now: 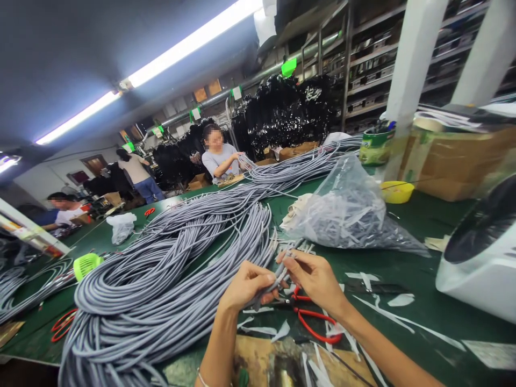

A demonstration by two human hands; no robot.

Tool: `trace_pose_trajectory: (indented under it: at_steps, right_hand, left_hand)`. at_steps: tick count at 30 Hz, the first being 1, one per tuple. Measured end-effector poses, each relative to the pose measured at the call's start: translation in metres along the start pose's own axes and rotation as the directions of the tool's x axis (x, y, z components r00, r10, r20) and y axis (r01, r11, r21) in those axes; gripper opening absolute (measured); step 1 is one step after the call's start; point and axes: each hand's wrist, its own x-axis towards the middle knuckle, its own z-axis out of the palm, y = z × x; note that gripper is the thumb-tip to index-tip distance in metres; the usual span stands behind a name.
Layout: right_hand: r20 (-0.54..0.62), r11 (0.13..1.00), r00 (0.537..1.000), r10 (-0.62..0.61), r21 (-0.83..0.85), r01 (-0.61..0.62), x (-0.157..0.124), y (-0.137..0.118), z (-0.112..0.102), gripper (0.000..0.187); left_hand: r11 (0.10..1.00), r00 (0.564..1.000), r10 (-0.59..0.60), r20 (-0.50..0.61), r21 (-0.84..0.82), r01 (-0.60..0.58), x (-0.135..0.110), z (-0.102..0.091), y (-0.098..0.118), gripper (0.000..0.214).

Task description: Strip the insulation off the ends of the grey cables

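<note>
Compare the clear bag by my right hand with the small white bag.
The clear bag is large, lies on its side and shows pale strips inside; the white bag is small, bunched and hides its contents. The clear bag lies just beyond the right hand; the white bag sits beyond the cable pile. Both are plastic, on the green table.

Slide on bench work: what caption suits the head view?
Left hand and right hand pinch thin grey cable ends above red-handled scissors on the green table, beside a clear plastic bag.

Head-worn, facing forward-down, near the table (pixel 423 220), perhaps wide-angle
</note>
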Motion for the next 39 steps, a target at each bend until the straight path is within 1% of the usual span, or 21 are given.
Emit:
trace_pose_trajectory:
  at_steps: [4,9,13,15,17,19,20,22,23,24,25,26,27,28,29,30,31,33,35,37,39]
  right_hand:
    - [-0.038,0.999,0.999,0.001,-0.043,-0.003,-0.001,0.002,0.0,0.05]
    - [-0.04,0.999,0.999,0.002,-0.036,-0.003,-0.001,0.004,0.0,0.051]
    - [-0.012,0.996,0.997,0.07,-0.053,-0.071,0.001,0.005,0.002,0.056]
    - [-0.019,0.99,0.993,0.113,-0.082,-0.114,0.004,0.006,-0.004,0.059]
    - [-0.09,0.982,0.987,0.135,-0.121,-0.146,0.01,0.009,-0.019,0.061]
    - [-0.23,0.962,0.964,0.135,-0.2,-0.183,0.016,0.012,-0.042,0.059]
    - [-0.297,0.943,0.946,0.126,-0.262,-0.208,0.018,0.012,-0.055,0.053]
    - [-0.424,0.885,0.901,0.092,-0.38,-0.269,0.02,0.012,-0.077,0.038]
    - [-0.498,0.819,0.866,0.05,-0.476,-0.321,0.019,0.011,-0.085,0.033]
    - [-0.552,0.702,0.833,-0.012,-0.598,-0.386,0.016,0.01,-0.089,0.031]
    - [-0.543,0.564,0.838,-0.047,-0.707,-0.427,0.013,0.009,-0.092,0.03]
    - [-0.489,0.408,0.871,-0.044,-0.805,-0.431,0.008,0.008,-0.092,0.028]
    - [-0.406,0.275,0.914,0.005,-0.878,-0.392,0.003,0.008,-0.091,0.024]
    - [-0.311,0.194,0.946,0.089,-0.926,-0.323,-0.003,0.008,-0.09,0.02]
    - [-0.229,0.147,0.958,0.17,-0.956,-0.255,-0.009,0.01,-0.089,0.019]
    - [-0.174,0.12,0.958,0.227,-0.971,-0.205,-0.015,0.011,-0.089,0.02]
    - [-0.147,0.104,0.957,0.252,-0.979,-0.178,-0.021,0.013,-0.089,0.022]
    - [-0.104,0.09,0.959,0.265,-0.987,-0.133,-0.03,0.017,-0.091,0.027]
    - [-0.035,0.1,0.962,0.272,-0.993,-0.065,-0.038,0.021,-0.094,0.035]
    - [0.043,0.119,0.965,0.257,-0.993,0.013,-0.044,0.027,-0.096,0.041]
    - [0.107,0.112,0.975,0.194,-0.99,0.086,-0.048,0.035,-0.098,0.04]
  left_hand:
    - [1.0,0.999,-0.027,-0.027,-0.001,0.027,0.0,0.001,0.001,0.032]
    - [0.999,0.998,-0.029,-0.053,-0.04,0.027,0.001,0.002,0.001,0.028]
    - [0.999,0.999,-0.034,-0.031,-0.04,0.032,0.002,0.003,0.002,0.025]
    - [0.999,0.998,-0.038,-0.057,0.032,0.04,0.003,0.004,0.002,0.026]
    - [0.986,0.985,0.014,-0.174,0.164,0.015,0.007,0.004,-0.001,0.027]
    - [0.958,0.946,0.102,-0.308,0.285,-0.01,0.012,0.002,-0.004,0.027]
    - [0.946,0.925,0.133,-0.356,0.324,-0.011,0.015,0.001,-0.006,0.027]
    - [0.929,0.903,0.16,-0.399,0.369,-0.002,0.02,-0.002,-0.01,0.028]
    - [0.919,0.896,0.176,-0.408,0.395,0.0,0.022,-0.004,-0.011,0.028]
    - [0.907,0.891,0.193,-0.411,0.422,-0.001,0.024,-0.005,-0.012,0.028]
    - [0.894,0.888,0.209,-0.41,0.449,-0.004,0.024,-0.006,-0.012,0.029]
    - [0.881,0.886,0.226,-0.406,0.474,-0.007,0.025,-0.007,-0.012,0.03]
    - [0.868,0.884,0.24,-0.4,0.497,-0.011,0.025,-0.008,-0.012,0.031]
    - [0.855,0.884,0.252,-0.394,0.518,-0.013,0.025,-0.008,-0.012,0.031]
    - [0.842,0.884,0.265,-0.386,0.539,-0.016,0.025,-0.009,-0.012,0.032]
    - [0.828,0.883,0.278,-0.378,0.561,-0.02,0.025,-0.01,-0.012,0.034]
    - [0.813,0.882,0.292,-0.369,0.582,-0.026,0.024,-0.01,-0.011,0.035]
    - [0.783,0.878,0.324,-0.353,0.62,-0.04,0.023,-0.01,-0.011,0.037]
    - [0.76,0.873,0.351,-0.34,0.648,-0.053,0.022,-0.01,-0.01,0.038]
    - [0.745,0.867,0.37,-0.332,0.664,-0.064,0.02,-0.01,-0.009,0.038]
    - [0.737,0.86,0.388,-0.333,0.672,-0.072,0.018,-0.01,-0.008,0.038]
